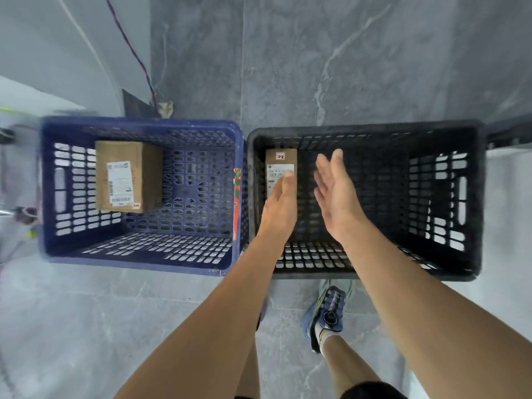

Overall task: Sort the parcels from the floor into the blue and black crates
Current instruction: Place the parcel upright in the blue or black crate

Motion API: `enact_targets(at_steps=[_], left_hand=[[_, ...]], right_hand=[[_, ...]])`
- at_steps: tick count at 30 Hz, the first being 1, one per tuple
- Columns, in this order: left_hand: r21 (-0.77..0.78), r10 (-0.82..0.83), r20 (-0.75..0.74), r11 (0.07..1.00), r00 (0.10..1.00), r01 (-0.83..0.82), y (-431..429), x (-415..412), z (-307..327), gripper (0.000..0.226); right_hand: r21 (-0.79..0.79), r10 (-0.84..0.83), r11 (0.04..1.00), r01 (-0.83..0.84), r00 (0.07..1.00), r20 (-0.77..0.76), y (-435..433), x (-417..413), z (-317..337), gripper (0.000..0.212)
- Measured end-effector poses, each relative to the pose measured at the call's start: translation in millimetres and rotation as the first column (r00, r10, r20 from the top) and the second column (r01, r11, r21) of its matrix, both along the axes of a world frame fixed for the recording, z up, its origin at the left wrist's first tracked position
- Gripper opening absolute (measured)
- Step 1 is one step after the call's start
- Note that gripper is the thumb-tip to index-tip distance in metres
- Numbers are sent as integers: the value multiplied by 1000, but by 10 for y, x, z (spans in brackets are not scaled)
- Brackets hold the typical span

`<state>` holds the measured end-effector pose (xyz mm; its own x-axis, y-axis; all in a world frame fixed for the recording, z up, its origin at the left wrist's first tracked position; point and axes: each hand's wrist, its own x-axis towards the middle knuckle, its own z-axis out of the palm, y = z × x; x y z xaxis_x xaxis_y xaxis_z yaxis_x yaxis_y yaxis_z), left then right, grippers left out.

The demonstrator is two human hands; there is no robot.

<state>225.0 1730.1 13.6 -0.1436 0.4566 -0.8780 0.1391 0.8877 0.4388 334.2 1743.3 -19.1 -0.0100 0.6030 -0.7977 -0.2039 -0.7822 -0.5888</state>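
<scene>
- Blue perforated plastic crate (138,256) stands on the grey marble-pattern tiled floor (345,67), at the left, its side touching or just beside the neighbouring crate.
- Brown cardboard parcel with a white shipping label (128,175) lies flat on the blue crate's base, towards its far-left corner.
- Black perforated plastic crate (446,197) stands at the right.
- Narrow brown cardboard parcel with a white label and a small "2-2" tag (280,165) lies inside the black crate, against its left wall, towards the far end.
- Left hand (280,205) reaches into the black crate, fingers straight and together, laid over the narrow parcel's near end; whether it grips cannot be told.
- Right hand (335,194) is held over the black crate's middle, open-palmed, fingers spread slightly, holding nothing.
- Blue and grey sports shoe (328,315) stands on the floor just before the black crate.
</scene>
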Motion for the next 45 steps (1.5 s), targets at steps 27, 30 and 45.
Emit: enact_targets(at_steps=[27, 30, 45], left_hand=[[723, -519, 259, 664, 814, 193, 671, 753, 6092, 43], [769, -648, 244, 582, 721, 263, 545, 834, 6377, 42], [830, -958, 194, 274, 209, 485, -1177, 1597, 6998, 62]], right_hand=[[693, -547, 637, 338, 831, 98, -83, 969, 6427, 88], [731, -642, 550, 404, 764, 61, -388, 926, 6780, 95], [812, -967, 183, 554, 250, 48, -2756, 921, 7465, 68]])
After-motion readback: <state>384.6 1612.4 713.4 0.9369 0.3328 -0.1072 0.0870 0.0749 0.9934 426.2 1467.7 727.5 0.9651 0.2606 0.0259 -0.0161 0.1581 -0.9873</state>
